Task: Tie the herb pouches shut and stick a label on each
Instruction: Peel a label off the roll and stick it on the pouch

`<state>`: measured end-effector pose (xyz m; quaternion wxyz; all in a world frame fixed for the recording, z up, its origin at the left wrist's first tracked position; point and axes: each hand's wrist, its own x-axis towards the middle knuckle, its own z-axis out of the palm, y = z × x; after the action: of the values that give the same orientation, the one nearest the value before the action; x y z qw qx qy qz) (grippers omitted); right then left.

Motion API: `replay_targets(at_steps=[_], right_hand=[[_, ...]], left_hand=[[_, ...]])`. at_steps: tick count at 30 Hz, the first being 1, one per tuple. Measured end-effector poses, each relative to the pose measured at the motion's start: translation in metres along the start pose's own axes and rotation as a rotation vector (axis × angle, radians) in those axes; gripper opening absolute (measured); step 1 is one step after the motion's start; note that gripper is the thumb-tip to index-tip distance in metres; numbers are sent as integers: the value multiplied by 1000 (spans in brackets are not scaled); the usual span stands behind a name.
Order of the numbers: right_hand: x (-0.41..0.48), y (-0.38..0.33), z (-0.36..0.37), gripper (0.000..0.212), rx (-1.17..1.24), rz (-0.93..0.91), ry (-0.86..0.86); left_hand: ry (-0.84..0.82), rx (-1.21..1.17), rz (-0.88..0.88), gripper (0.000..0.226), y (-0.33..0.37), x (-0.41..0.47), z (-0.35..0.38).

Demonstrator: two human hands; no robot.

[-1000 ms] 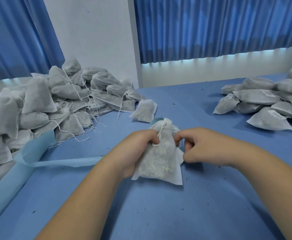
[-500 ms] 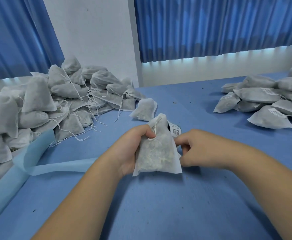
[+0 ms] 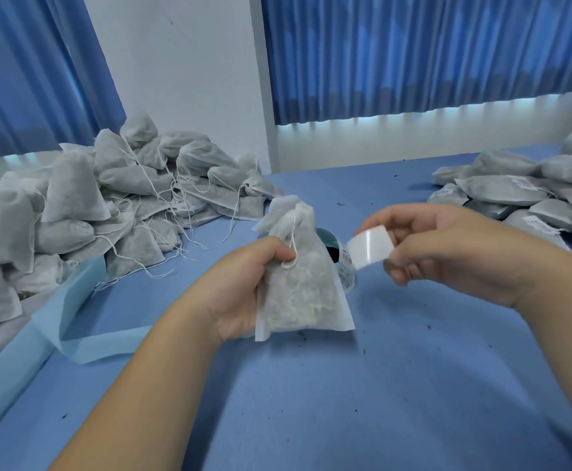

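Your left hand (image 3: pixel 243 283) grips the white non-woven herb pouch (image 3: pixel 298 294) by its drawstring neck, upright over the middle of the blue table (image 3: pixel 345 385). Your right hand (image 3: pixel 447 246), at three o'clock of it, pinches a glossy white rectangular label (image 3: pixel 371 246) by one edge. Now turn the pouch's flat face toward the label, land one edge first and smooth across, because those lumpy herbs will likely crease it. Then it goes to the labelled pile (image 3: pixel 515 195) at two o'clock.

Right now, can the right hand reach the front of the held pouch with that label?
Probably yes: the right hand pinches the label just beside the pouch, and the left hand grips only its left side, leaving the front bare.
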<state>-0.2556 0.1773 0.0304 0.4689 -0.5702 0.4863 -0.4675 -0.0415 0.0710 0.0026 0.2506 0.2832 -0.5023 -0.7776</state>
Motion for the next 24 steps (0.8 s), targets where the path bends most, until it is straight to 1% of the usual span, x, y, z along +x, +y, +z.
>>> replay_targets(at_steps=[2,4,7,8,10,13,16,19,22,24], right_hand=[[2,-2,6,34,179,-115,30],[3,-4,17,32,283,-205,32],[5,-5,35,30,334,-273,-5],[5,-4,39,30,331,-281,3],[7,-4,46,28,291,-286,65],[8,-4,49,22,182,-303,183],[8,-2,52,31,-6,-355,305],[8,2,55,37,-244,-476,439],[9,6,55,31,-579,-641,491],[10,8,55,27,-716,-720,506]], left_hand=[[-26,15,7,20,-2,-1,7],[-55,61,12,19,-5,-2,14],[-124,141,34,16,-9,-3,23],[-144,160,35,13,-10,-4,26],[-179,179,30,17,-11,-6,29],[-225,160,30,20,-10,-8,28],[-254,124,1,23,-6,-11,27],[-278,55,-40,27,-2,-13,25],[-277,9,-53,28,2,-14,22],[-305,-8,-40,30,4,-16,23]])
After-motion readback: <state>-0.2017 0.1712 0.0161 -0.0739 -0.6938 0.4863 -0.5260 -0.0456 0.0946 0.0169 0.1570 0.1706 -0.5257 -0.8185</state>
